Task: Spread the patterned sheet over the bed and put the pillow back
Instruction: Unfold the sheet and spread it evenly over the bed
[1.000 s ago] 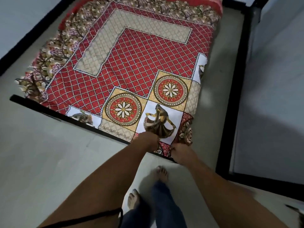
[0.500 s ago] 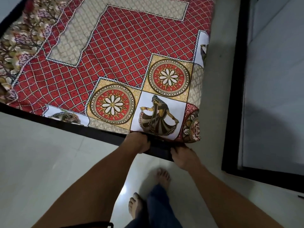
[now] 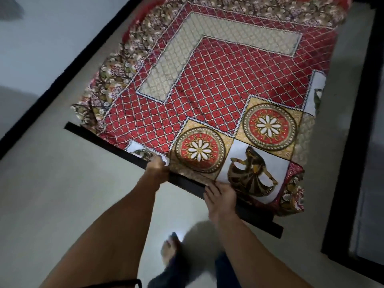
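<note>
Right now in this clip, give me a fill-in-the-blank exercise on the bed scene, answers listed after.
1. Both hands, the left hand and right hand, work at the ___ end of the patterned sheet.
2. The bed frame bar under the sheet's edge is ___ in colour.
3. The printed panel beside the right hand shows a ___ figure.
4. The person's feet are ___.

Missing words: near; black; dancing; bare
</note>
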Demonstrator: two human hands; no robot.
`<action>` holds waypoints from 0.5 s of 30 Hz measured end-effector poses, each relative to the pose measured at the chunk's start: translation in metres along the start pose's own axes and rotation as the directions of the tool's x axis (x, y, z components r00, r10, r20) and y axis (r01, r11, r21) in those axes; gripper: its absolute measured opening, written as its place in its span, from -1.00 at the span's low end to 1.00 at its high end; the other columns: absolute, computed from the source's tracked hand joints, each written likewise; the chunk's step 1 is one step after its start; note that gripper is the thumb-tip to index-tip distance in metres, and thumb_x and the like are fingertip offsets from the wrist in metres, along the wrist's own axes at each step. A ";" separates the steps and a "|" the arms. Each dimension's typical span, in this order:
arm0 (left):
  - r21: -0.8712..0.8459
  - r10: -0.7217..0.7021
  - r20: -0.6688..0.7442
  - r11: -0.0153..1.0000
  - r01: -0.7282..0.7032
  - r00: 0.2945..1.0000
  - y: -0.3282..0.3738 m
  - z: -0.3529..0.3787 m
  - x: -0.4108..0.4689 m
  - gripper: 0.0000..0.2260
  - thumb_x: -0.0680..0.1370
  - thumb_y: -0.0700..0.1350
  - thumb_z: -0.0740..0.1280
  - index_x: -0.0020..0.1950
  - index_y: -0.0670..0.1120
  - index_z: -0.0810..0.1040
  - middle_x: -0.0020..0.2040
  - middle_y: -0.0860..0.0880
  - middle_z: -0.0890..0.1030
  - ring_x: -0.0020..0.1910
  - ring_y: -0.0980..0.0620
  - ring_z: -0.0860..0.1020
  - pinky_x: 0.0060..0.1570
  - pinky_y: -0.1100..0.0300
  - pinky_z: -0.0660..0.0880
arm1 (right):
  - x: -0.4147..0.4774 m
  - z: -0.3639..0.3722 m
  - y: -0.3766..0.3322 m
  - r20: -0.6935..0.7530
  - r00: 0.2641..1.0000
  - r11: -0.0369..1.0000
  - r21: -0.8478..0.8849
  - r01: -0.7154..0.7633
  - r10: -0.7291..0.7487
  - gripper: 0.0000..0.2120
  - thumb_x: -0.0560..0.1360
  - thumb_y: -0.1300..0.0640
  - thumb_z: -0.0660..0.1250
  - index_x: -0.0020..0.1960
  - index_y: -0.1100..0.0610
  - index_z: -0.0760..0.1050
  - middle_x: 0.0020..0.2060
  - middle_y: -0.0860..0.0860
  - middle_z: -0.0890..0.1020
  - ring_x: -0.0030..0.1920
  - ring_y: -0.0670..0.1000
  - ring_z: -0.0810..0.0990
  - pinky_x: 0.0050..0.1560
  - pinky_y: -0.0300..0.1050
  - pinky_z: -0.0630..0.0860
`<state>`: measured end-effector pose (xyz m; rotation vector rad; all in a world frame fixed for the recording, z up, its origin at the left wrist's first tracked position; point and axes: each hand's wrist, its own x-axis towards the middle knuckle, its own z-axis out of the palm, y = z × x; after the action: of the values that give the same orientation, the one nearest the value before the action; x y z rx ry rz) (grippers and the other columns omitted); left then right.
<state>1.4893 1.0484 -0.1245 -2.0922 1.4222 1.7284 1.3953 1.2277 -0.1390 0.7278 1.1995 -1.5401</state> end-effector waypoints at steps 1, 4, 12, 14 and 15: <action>-0.365 -0.094 0.108 0.922 0.128 0.990 -0.001 -0.004 0.000 -0.62 0.64 0.13 0.11 0.09 -0.15 0.50 0.04 -0.14 0.52 -0.14 -0.09 0.50 -0.14 0.09 0.45 | -0.002 0.010 0.003 0.016 0.997 0.976 0.204 -0.075 0.073 -0.53 0.67 -0.02 0.10 0.47 0.23 0.35 0.28 0.16 0.51 0.33 0.14 0.48 0.44 0.02 0.34; -0.778 -0.087 0.260 0.571 0.262 0.962 -0.002 -0.014 0.011 -0.25 0.56 0.41 0.02 0.44 -0.18 0.38 0.31 -0.25 0.48 0.28 -0.24 0.47 0.30 -0.07 0.40 | 0.008 0.039 0.013 0.032 0.994 0.861 0.496 -0.109 0.107 -0.40 0.64 -0.18 0.05 0.44 0.26 0.34 0.30 0.19 0.47 0.31 0.18 0.46 0.41 0.06 0.33; -0.919 0.070 0.299 0.289 0.268 0.952 0.031 -0.041 0.073 0.08 0.24 0.70 -0.02 0.62 0.10 0.18 0.57 -0.10 0.28 0.52 -0.30 0.26 0.37 -0.49 0.15 | 0.066 0.087 0.021 -0.015 0.998 0.664 0.746 0.048 -0.056 -0.10 0.31 -0.58 0.16 0.47 -0.05 0.44 0.46 0.16 0.41 0.42 0.35 0.39 0.37 0.52 0.23; -0.919 0.014 0.260 0.309 0.243 0.965 0.037 -0.053 0.088 0.05 0.27 0.69 -0.01 0.62 0.11 0.16 0.59 -0.08 0.24 0.54 -0.29 0.22 0.40 -0.47 0.12 | 0.076 0.097 0.027 -0.076 0.996 0.618 0.782 0.084 -0.039 -0.03 0.27 -0.64 0.12 0.49 -0.08 0.40 0.50 0.16 0.37 0.44 0.37 0.36 0.35 0.55 0.22; -0.916 -0.008 0.252 0.320 0.241 0.968 0.038 -0.060 0.095 0.04 0.28 0.68 -0.01 0.63 0.10 0.15 0.59 -0.07 0.24 0.54 -0.27 0.21 0.42 -0.44 0.12 | 0.079 0.102 0.029 -0.110 0.993 0.601 0.792 0.111 -0.038 -0.01 0.26 -0.66 0.09 0.50 -0.08 0.39 0.50 0.16 0.37 0.44 0.38 0.36 0.35 0.56 0.22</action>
<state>1.5012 0.9363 -0.1617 -2.1180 -0.0322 3.0264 1.4102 1.1050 -0.1861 1.3462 0.5217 -2.1558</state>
